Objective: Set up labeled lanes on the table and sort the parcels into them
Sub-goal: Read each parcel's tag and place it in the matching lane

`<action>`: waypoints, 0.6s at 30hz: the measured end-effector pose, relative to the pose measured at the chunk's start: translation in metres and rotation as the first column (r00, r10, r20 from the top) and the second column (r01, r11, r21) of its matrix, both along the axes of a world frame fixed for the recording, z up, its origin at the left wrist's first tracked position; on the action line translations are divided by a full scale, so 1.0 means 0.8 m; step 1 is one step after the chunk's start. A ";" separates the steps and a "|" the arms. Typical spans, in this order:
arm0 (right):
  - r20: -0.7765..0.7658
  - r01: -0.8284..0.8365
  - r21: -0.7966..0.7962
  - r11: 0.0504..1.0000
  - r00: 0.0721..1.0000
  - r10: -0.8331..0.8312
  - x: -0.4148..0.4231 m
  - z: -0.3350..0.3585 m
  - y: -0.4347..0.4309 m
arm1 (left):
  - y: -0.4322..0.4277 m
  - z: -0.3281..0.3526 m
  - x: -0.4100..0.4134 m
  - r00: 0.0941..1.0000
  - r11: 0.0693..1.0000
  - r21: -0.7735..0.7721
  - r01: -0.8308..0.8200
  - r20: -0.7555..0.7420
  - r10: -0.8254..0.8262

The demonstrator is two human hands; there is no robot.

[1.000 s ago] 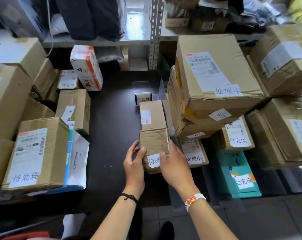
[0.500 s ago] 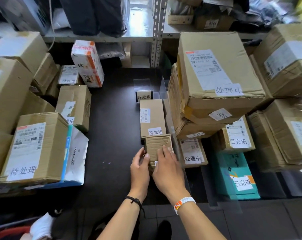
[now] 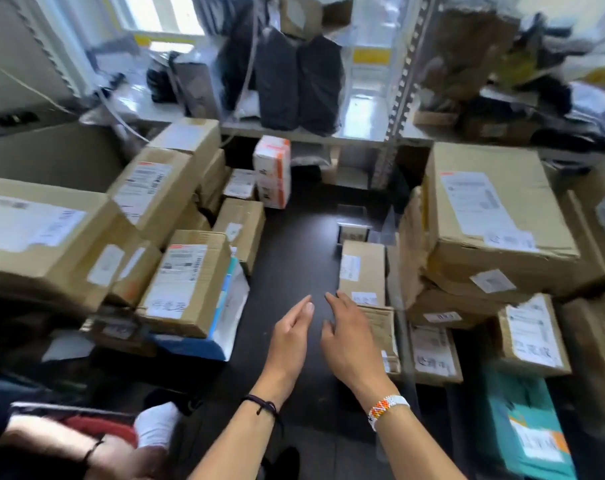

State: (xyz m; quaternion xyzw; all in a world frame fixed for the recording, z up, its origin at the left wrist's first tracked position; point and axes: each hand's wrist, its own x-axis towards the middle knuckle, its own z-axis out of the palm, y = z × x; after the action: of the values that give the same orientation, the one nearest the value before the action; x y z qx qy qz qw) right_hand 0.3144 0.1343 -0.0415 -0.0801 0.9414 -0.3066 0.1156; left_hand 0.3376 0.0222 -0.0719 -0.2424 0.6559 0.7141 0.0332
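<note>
A small crumpled cardboard parcel [image 3: 380,327] lies on the dark table [image 3: 290,258], just in front of a longer labelled parcel [image 3: 361,268] and a small lane sign [image 3: 353,232]. My right hand [image 3: 349,344] hovers over the left edge of the small parcel, fingers spread and holding nothing. My left hand [image 3: 290,337] floats beside it above the bare table, fingers straight and empty. A clear divider [image 3: 400,306] separates this lane from labelled parcels [image 3: 432,351] on the right.
Stacked cardboard boxes [image 3: 176,282] crowd the left side, with a white and orange box [image 3: 272,171] at the back. A big box [image 3: 491,216] tops the right stack; a teal parcel [image 3: 526,427] lies at front right. Another person's arm [image 3: 86,448] shows at bottom left.
Both hands have let go of the small crumpled parcel, which now lies on the table, and have drawn back and left. The camera has tilted up and turned left.
</note>
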 end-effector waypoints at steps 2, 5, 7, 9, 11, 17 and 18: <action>-0.048 -0.063 -0.080 0.995 0.997 0.060 0.000 0.025 -0.029 | -0.024 0.035 0.008 0.994 0.996 -0.039 -0.074 -0.079 0.071; -0.133 -0.152 -0.224 0.963 0.983 0.124 0.005 0.070 -0.079 | -0.069 0.082 0.020 0.962 0.979 -0.082 -0.186 -0.217 0.165; -0.175 -0.195 -0.347 0.917 0.975 0.141 0.012 0.098 -0.114 | -0.101 0.117 0.026 0.931 0.964 -0.091 -0.248 -0.299 0.211; -0.161 -0.206 -0.448 0.870 0.976 0.148 0.018 0.118 -0.150 | -0.135 0.149 0.028 0.901 0.944 -0.139 -0.298 -0.366 0.230; -0.118 -0.201 -0.510 0.836 0.979 0.163 0.021 0.135 -0.184 | -0.167 0.182 0.031 0.866 0.916 -0.219 -0.336 -0.455 0.209; 0.001 -0.188 -0.567 0.802 0.974 0.229 0.012 0.175 -0.268 | -0.309 0.251 0.029 0.736 0.643 -0.478 -0.598 -0.645 0.204; 0.047 -0.180 -0.575 0.798 0.966 0.253 0.010 0.177 -0.281 | -0.342 0.256 0.028 0.745 0.540 -0.554 -0.634 -0.626 0.232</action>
State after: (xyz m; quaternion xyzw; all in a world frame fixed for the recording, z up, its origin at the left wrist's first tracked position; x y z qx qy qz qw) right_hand 0.3225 -0.0902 0.1001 -0.1992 0.7836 -0.5609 0.1781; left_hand 0.3597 -0.2510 0.1325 -0.2088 0.7872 0.4040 -0.4166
